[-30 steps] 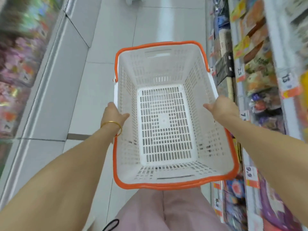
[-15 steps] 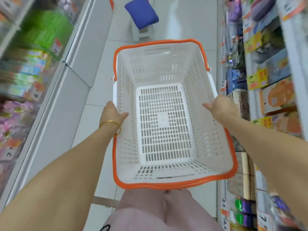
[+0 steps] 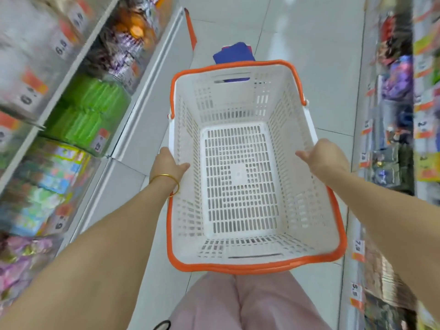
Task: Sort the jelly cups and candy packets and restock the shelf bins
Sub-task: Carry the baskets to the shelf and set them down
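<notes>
**Q:** How do the hands stand?
**A:** The left hand (image 3: 170, 164) clasps the left wall of the basket (image 3: 228, 103), thumb laid inside, fingers hidden outside it. The right hand (image 3: 326, 160) clasps the right wall likewise, thumb pointing inward over the edge. A thin gold bangle (image 3: 166, 178) rings the left wrist.

**Q:** Where is the basket, and of what make?
**A:** It is held before the waist, above pink trousers (image 3: 238, 303), over the aisle between the left shelf (image 3: 78, 59) and the right shelf (image 3: 367, 67). It is rectangular white plastic. Rows of slots pierce the walls and bottom, with a solid square at the bottom's centre. Smooth orange handles (image 3: 250, 266) lie folded along the rim.

**Q:** And the surroundings?
**A:** The floor (image 3: 309, 44) is glossy pale tile. A blue-topped stool (image 3: 234, 54) stands beyond the basket's far end, partly seen through its grip slot. Green packs (image 3: 90, 108) sit on the left shelf. Other goods are blurred, so jelly cups and candy packets cannot be told apart.
</notes>
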Available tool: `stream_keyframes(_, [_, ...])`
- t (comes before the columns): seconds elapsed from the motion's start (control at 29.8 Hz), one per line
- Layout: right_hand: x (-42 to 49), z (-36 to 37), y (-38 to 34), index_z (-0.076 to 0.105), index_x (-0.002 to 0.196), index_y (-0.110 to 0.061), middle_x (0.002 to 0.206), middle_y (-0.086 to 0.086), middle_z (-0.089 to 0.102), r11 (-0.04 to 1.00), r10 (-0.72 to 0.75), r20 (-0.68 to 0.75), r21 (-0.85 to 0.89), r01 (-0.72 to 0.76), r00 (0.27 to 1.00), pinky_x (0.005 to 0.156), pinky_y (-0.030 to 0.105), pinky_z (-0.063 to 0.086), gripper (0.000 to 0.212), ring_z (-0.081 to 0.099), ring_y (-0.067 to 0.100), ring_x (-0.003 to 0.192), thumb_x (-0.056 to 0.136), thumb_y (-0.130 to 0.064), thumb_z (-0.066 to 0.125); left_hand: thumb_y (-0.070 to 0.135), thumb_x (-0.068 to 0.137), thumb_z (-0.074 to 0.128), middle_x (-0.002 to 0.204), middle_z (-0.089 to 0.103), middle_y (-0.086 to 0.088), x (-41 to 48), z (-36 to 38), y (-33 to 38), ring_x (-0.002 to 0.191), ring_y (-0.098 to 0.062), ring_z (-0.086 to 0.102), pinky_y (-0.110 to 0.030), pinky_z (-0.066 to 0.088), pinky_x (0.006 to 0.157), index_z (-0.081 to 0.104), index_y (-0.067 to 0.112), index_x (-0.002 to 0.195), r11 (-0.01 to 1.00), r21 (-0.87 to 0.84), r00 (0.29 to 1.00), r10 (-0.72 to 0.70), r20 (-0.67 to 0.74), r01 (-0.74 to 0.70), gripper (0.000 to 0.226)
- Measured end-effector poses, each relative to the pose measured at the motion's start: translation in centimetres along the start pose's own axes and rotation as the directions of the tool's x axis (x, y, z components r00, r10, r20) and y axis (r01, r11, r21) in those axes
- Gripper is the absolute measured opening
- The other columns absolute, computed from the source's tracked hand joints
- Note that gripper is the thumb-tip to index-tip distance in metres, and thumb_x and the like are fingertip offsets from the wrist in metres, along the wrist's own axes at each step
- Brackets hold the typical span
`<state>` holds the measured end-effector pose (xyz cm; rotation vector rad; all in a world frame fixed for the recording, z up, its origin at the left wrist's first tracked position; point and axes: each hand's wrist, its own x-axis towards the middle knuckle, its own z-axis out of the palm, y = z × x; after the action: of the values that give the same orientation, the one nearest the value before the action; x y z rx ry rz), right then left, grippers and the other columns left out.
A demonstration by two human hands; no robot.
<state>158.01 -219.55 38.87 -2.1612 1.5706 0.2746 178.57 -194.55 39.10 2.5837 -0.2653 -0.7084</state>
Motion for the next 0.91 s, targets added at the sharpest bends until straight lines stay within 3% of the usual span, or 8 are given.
stream_keyframes(0.2, [13.7,-1.1,-9.7,0.049,0.089,-0.003,0.061,0.006,0.048,0.999,-0.043,0.044,0.009,0.043,0.998,0.052,0.030,0.032,0.040,0.046,0.023,0.054,0.091,-0.042,0.057,0.026,0.087,0.066,0.130,0.047,-0.021,14.4,-2.2,6.4,0.119,-0.036,0.048,-0.041,0.042,0.089,0.033,-0.003,0.132,0.998,0.042,0.999,-0.035,-0.028,0.036,0.063])
stream_keyframes(0.47, [29.1,0.2,-22.5,0.044,0.089,-0.004,0.065,0.006,0.048,0.996,-0.078,0.080,0.055,0.073,0.994,0.046,0.028,0.027,0.040,0.043,0.020,0.054,0.092,-0.042,0.056,0.025,0.087,0.066,0.133,0.047,-0.021,32.5,-4.8,11.1,0.122,-0.036,0.046,-0.041,0.040,0.094,0.033,-0.003,0.134,0.992,0.011,0.992,-0.122,-0.043,0.122,0.064])
stream_keyframes(0.64, [36.7,6.0,-28.8,0.043,0.093,-0.005,0.067,0.003,0.046,0.996,-0.056,0.104,0.074,0.049,0.993,0.046,0.029,0.029,0.040,0.044,0.019,0.055,0.092,-0.044,0.053,0.026,0.087,0.066,0.137,0.043,-0.021,44.5,-4.1,10.7,0.124,-0.036,0.044,-0.042,0.039,0.099,0.031,-0.003,0.137,0.984,0.051,0.985,-0.173,-0.005,0.173,0.067])
stream_keyframes(0.77, [42.3,12.7,-32.8,0.046,0.093,-0.006,0.070,0.003,0.050,0.996,-0.009,0.129,0.089,-0.003,0.992,0.056,0.036,0.047,0.042,0.055,0.023,0.064,0.091,-0.047,0.054,0.028,0.088,0.065,0.140,0.041,-0.020,53.4,-2.8,9.2,0.125,-0.035,0.044,-0.041,0.039,0.097,0.026,-0.001,0.140,0.976,0.101,0.980,-0.197,0.035,0.192,0.071])
stream_keyframes(0.91, [46.9,18.5,-35.7,0.043,0.092,-0.008,0.070,0.002,0.049,0.994,0.021,0.172,0.103,-0.039,0.985,0.056,0.034,0.042,0.040,0.052,0.020,0.062,0.091,-0.047,0.053,0.029,0.087,0.065,0.139,0.042,-0.020,60.4,-1.1,7.5,0.124,-0.035,0.044,-0.040,0.040,0.096,0.027,0.000,0.141,0.969,0.140,0.976,-0.214,0.051,0.205,0.072])
